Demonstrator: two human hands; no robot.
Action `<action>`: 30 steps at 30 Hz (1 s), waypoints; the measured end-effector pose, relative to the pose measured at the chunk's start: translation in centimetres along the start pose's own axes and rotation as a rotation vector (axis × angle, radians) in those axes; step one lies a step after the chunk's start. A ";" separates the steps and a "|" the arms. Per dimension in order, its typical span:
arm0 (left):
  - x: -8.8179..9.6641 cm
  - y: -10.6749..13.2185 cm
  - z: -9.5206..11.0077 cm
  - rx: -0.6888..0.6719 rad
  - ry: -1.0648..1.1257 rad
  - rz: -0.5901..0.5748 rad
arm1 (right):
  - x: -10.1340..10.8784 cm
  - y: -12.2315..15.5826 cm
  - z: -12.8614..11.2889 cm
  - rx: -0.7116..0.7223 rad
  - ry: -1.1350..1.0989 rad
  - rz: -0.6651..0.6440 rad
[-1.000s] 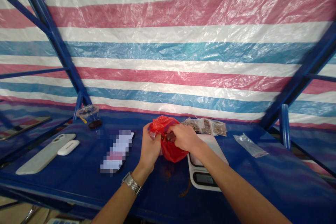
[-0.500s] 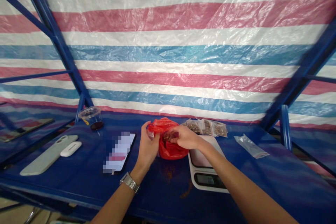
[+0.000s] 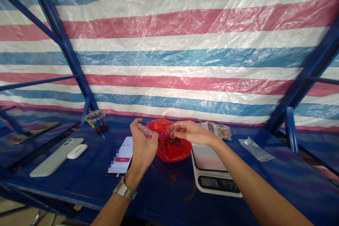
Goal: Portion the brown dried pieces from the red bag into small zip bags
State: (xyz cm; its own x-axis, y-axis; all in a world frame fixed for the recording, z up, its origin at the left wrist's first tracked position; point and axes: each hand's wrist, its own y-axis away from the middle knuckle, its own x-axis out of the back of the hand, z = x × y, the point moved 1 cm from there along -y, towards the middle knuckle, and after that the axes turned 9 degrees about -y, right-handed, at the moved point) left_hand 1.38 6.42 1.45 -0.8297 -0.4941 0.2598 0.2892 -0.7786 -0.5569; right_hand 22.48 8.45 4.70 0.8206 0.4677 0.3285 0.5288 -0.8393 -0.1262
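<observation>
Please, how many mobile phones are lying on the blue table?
2. A phone in a pale case lies face down at the left of the table; a phone with a lit screen lies beside the left hand.

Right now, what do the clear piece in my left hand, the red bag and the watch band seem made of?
The clear piece looks like transparent plastic, going by its glossy see-through wall, though glass is possible. The red bag looks like thin glossy plastic film, crinkled and translucent. The watch band looks like polished steel, from its shiny links.
</observation>
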 end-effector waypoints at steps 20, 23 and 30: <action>-1.8 2.4 1.1 -0.002 0.095 -0.411 | -1.9 1.7 -6.4 0.220 0.628 0.100; -1.9 2.4 1.0 0.016 0.114 -0.411 | -2.3 1.4 -6.3 0.254 0.660 0.075; -1.8 2.2 0.7 -0.013 0.122 -0.395 | -2.1 0.8 -6.1 0.302 0.637 0.135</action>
State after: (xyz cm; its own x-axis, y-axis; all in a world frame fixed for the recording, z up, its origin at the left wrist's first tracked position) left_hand 3.81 5.31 0.32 -0.9265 -0.1083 0.3604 -0.0678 -0.8939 -0.4430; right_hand 19.82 5.13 9.60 0.6456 0.0350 0.7628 0.5442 -0.7218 -0.4275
